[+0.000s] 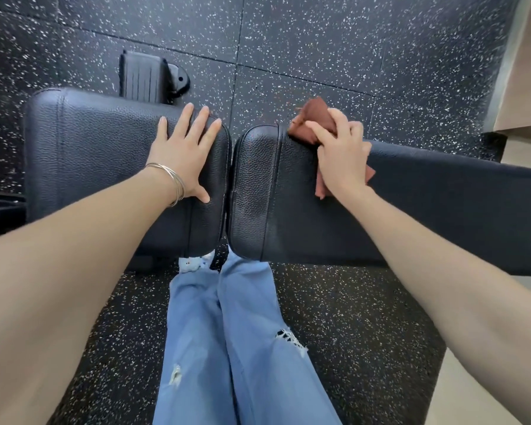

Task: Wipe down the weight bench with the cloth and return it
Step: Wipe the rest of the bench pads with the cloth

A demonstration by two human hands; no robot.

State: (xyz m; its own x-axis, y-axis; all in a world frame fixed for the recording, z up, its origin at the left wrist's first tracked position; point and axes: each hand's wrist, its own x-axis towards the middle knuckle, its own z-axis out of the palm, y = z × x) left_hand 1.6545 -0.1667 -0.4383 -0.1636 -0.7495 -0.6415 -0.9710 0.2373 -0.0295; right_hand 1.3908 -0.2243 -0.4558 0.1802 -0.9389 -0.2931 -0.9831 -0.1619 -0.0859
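Cloth (314,118), brown, bunched, sits on the far edge of the long pad (411,204), at about 1 o'clock in the view, near the gap between pads. Right hand (342,154) is clenched over it, pressing down. Left hand (181,151) lies flat, fingers spread, on the seat pad (105,154) at 11 o'clock, bracing. Best bet: flatten the cloth for more contact, use overlapping strokes along the pad, catch the seams and rounded edges, then do the seat.
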